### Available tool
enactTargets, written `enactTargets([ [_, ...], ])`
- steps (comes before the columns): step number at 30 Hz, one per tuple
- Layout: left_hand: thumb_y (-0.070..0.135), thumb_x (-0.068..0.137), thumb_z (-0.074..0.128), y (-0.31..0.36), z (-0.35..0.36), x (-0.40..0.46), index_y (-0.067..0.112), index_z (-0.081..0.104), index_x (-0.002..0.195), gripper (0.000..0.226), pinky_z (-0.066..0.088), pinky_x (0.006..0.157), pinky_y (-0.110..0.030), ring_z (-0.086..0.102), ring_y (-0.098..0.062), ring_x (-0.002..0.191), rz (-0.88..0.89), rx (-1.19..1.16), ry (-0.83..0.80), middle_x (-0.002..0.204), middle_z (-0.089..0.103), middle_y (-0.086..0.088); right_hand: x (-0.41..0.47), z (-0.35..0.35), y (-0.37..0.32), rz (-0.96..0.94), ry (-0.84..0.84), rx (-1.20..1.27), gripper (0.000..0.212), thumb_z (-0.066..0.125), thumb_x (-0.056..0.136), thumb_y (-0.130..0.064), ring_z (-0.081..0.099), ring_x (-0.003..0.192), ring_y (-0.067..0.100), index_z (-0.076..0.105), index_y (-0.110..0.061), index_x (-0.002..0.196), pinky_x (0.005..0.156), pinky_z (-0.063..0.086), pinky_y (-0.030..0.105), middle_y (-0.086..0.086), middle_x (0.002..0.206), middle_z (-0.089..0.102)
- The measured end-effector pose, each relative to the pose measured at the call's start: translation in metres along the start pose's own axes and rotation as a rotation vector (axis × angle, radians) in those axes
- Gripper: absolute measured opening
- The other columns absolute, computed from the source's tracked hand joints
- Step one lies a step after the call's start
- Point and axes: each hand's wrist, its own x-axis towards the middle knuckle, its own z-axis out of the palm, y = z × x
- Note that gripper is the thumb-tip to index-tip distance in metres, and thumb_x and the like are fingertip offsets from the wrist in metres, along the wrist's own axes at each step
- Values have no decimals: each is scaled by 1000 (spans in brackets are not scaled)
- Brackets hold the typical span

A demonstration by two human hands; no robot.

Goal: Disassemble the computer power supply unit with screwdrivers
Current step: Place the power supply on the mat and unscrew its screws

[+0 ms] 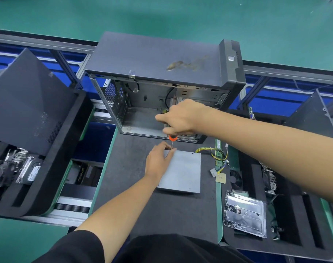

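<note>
Up top, right hand gripping screwdriver, far-left corner of power supply unit

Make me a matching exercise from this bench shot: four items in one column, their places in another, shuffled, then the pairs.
Items:
1. screwdriver
2. power supply unit
3. computer case
4. clear plastic tray

Places:
A. behind the unit, open side facing the person
B. in the right hand
C. flat on the mat, left hand on its corner
D. on the foam at right

Pairs: 1-B, 2-C, 3-A, 4-D

Open computer case behind; clear screw tray right.
</note>
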Motion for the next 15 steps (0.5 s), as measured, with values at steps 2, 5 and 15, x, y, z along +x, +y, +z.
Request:
enactTargets([
  [2, 58, 93, 58, 0, 0, 0, 40, 57, 90, 19, 45, 74, -24, 58, -1, 93, 7, 4, 1, 97, 66, 16, 2, 0, 1, -23, -42, 17, 15, 39, 97, -35, 45, 58, 26, 41, -21, 100, 50, 26, 32, 4, 68, 46],
  [5, 59, 93, 59, 0, 0, -1, 38, 58, 91, 21, 41, 70, -21, 59, -2, 90, -3, 17, 10, 97, 64, 15, -4, -3, 5, -98, -71, 182, 13, 52, 86, -21, 52, 75, 25, 49, -27, 97, 52, 30, 33, -3, 90, 47],
  [15, 55, 94, 59, 1, 1, 0, 35, 55, 88, 22, 37, 59, -25, 54, -9, 82, 34, 73, 34, 83, 58, 13, -3, 1, 7, 1, 32, -108, 27, 37, 97, -32, 45, 60, 28, 43, -25, 123, 49, 24, 30, 8, 82, 57],
])
